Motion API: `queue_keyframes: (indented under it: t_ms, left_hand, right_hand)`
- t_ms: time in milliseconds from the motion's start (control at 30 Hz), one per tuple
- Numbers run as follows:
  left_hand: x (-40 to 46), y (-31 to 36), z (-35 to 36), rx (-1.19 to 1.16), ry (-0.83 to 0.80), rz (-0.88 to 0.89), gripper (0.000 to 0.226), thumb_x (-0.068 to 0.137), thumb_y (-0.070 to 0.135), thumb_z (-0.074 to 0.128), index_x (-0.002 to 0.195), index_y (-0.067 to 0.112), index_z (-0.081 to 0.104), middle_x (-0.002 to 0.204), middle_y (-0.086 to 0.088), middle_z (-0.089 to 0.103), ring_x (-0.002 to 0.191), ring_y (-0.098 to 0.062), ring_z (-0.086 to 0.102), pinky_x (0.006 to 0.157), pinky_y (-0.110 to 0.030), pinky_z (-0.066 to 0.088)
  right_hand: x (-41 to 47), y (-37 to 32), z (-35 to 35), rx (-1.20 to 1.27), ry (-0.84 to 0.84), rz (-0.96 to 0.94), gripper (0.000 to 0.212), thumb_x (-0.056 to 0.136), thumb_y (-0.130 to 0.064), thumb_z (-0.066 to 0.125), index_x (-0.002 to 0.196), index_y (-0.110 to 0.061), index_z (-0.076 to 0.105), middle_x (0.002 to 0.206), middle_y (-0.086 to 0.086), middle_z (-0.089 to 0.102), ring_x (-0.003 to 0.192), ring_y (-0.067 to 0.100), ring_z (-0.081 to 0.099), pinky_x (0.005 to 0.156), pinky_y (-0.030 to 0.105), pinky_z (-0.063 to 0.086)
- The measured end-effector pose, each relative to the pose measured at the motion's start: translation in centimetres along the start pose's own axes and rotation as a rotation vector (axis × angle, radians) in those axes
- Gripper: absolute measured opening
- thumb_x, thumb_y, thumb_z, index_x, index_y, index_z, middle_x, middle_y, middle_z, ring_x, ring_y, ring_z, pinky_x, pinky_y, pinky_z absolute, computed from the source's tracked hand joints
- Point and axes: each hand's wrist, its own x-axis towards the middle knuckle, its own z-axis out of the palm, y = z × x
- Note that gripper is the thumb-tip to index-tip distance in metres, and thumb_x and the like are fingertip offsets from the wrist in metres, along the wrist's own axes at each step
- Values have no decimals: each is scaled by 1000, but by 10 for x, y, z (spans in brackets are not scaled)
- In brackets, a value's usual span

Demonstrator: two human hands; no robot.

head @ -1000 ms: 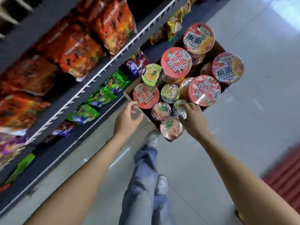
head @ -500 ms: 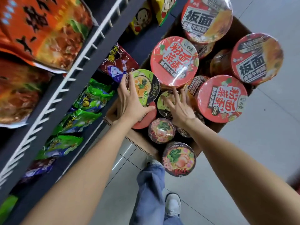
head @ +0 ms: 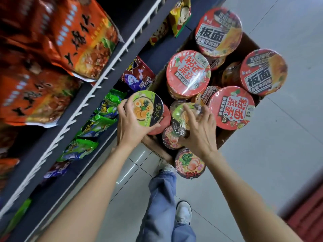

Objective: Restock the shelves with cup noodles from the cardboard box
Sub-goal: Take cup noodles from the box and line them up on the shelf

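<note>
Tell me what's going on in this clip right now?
A person is pulling cup noodles out of a packed cardboard box on the floor beside a store shelf. The left hand grips a green-lidded cup; the right hand holds a second green-lidded cup, tilted. Both cups sit just above the box, not yet on the shelf. Larger red bowls fill the rest.

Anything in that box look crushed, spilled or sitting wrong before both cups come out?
No spills or crushed cups show. One dark-lidded cup sits at the near edge of the cardboard box and seems to hang past it. The left hand and right hand each hold a green-lidded cup.
</note>
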Motion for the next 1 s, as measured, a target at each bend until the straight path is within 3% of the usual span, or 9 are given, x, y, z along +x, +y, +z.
queue_keyframes:
  t_ms: [133,233,400,500,600,667,833,900,1000]
  left_hand:
    - [-46,12,-40,-50,34,22,113,49,40,89,140,7,31,139,-15,31,125,-24,38,100,-27,33]
    - [-83,26,-72,-6,49,78,111,49,36,91,139,7,34,138,-14,33,125,-28,40,100,-34,39]
    - [-165,66,-144,47,-21,100,110,51,40,89,142,14,33,142,-5,31,127,-24,41,100,-33,37]
    - [-237,87,-197,37,7,83,108,50,43,88,140,18,35,138,-4,35,124,-25,43,99,-36,39]
    - [-321,95,-252,7,113,71,105,49,39,89,139,21,37,135,-4,37,123,-26,43,99,-38,40]
    - [-377,92,-288,-37,181,56,108,48,37,89,140,22,35,135,-3,37,127,-22,39,101,-32,35]
    - [-499,79,-376,-212,323,6,118,47,55,86,145,28,24,143,9,37,129,-9,35,101,-29,35]
    - [-540,76,-415,-390,417,-15,114,48,47,86,143,34,25,136,21,39,121,3,41,91,-16,38]
    - [-594,57,-472,-528,631,-14,98,55,34,85,136,38,30,116,38,37,97,27,41,75,2,35]
  right_hand:
    - [-63,-14,-60,505,168,182,94,55,-57,60,142,-34,33,134,15,28,124,26,26,103,36,28]
    - [-110,-22,-108,751,196,197,88,52,-54,53,137,-45,34,126,1,27,129,21,27,107,32,29]
    - [-200,-57,-183,742,238,-30,83,55,-49,54,136,-35,41,136,5,27,131,20,27,107,31,28]
    - [-264,-79,-229,725,190,-157,75,59,-48,59,132,-40,42,138,4,25,132,21,27,103,28,32]
    - [-330,-102,-273,709,142,-308,69,65,-37,68,130,-39,43,136,5,27,123,7,27,94,0,26]
    - [-370,-123,-295,703,130,-413,69,66,-37,70,130,-39,44,135,2,30,121,3,29,83,-9,21]
    - [-444,-204,-342,805,25,-647,72,65,-54,74,130,-42,45,135,-6,41,122,0,43,90,0,33]
    - [-469,-245,-361,915,-43,-716,73,66,-47,79,130,-40,46,129,-10,51,107,-8,54,81,5,43]
    - [-499,-308,-385,949,-94,-856,81,57,-60,73,131,-45,45,128,-11,55,108,1,59,85,21,49]
